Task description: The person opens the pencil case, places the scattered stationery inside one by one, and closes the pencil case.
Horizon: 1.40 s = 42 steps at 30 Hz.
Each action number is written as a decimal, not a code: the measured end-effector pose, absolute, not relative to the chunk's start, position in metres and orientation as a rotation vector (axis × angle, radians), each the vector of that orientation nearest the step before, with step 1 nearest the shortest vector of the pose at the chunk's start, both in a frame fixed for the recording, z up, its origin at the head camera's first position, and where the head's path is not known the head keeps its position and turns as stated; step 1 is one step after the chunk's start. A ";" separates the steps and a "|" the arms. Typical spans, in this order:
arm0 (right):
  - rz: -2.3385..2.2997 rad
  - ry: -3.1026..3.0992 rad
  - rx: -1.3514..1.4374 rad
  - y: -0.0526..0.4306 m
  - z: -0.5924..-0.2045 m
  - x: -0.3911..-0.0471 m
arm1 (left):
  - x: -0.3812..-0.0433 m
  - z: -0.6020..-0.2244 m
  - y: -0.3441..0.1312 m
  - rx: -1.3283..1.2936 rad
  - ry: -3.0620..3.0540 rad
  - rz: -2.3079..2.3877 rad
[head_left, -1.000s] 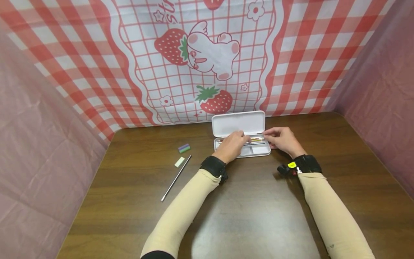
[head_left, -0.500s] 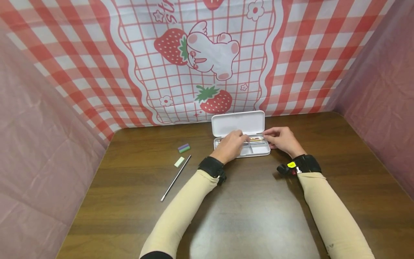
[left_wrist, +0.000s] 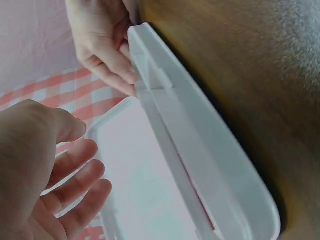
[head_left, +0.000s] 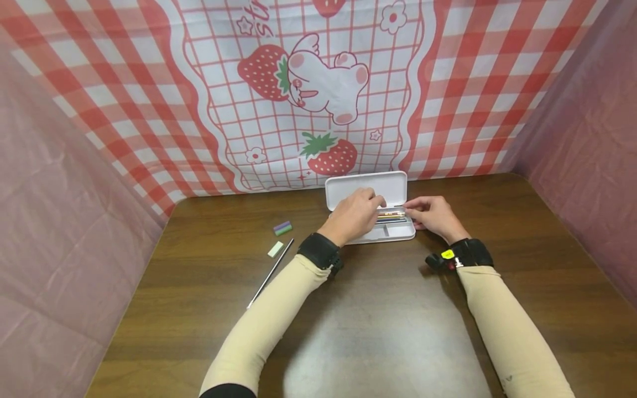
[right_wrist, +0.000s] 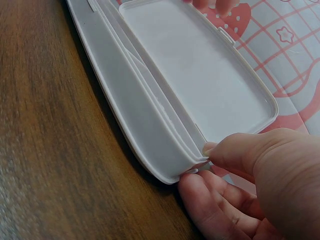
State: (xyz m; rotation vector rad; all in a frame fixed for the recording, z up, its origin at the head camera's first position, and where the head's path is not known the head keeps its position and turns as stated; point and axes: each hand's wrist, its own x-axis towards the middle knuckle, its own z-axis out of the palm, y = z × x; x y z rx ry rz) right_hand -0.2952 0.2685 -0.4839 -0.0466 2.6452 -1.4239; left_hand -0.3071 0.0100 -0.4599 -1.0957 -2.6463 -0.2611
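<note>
A white pencil case [head_left: 380,239] stands on the table with its lid [head_left: 365,182] raised. Several pencils [head_left: 390,215] lie along its back compartment. My left hand [head_left: 353,216] is over the left part of the case and hides that part in the head view. The left wrist view shows this hand's fingers [left_wrist: 75,165] loosely bent, apart from the case, with nothing between them. With thumb and fingers, my right hand [head_left: 434,214] pinches the right end of the case; the right wrist view shows the thumb [right_wrist: 225,150] at the rim.
Left of the case lie a purple and green block [head_left: 283,228], a pale eraser-like block [head_left: 275,249] and a thin silver-grey stick [head_left: 271,273] on the brown table [head_left: 378,320]. A red checked cloth [head_left: 468,99] hangs behind the table's back edge.
My left hand has lifted off the pencils and moved slightly up and back toward the lid, uncovering more pencils. The right hand has stayed at the case's end.
</note>
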 end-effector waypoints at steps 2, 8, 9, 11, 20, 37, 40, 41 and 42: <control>-1.433 2.641 -0.043 0.268 -0.484 -0.295 | -0.291 -0.439 0.005 -1.081 -2.653 -0.233; -1.463 2.643 -0.056 0.267 -0.484 -0.295 | -0.283 -0.449 -0.010 -1.050 -2.563 -0.238; -1.465 2.646 -0.059 0.267 -0.484 -0.295 | -0.281 -0.450 -0.013 -1.049 -2.553 -0.245; -1.466 2.648 -0.063 0.267 -0.484 -0.295 | -0.266 -0.436 -0.019 -1.048 -2.567 -0.239; -1.424 2.656 -0.053 0.269 -0.484 -0.294 | -0.247 -0.447 -0.044 -1.030 -2.575 -0.149; -1.445 2.643 -0.070 0.269 -0.485 -0.295 | -0.216 -0.468 -0.094 -1.047 -2.530 -0.159; -1.452 2.648 -0.062 0.268 -0.486 -0.295 | -0.216 -0.475 -0.104 -1.043 -2.526 -0.192; -1.455 2.649 -0.057 0.268 -0.487 -0.295 | -0.215 -0.475 -0.107 -1.042 -2.531 -0.199; -1.457 2.649 -0.056 0.268 -0.487 -0.295 | -0.214 -0.474 -0.109 -1.035 -2.545 -0.201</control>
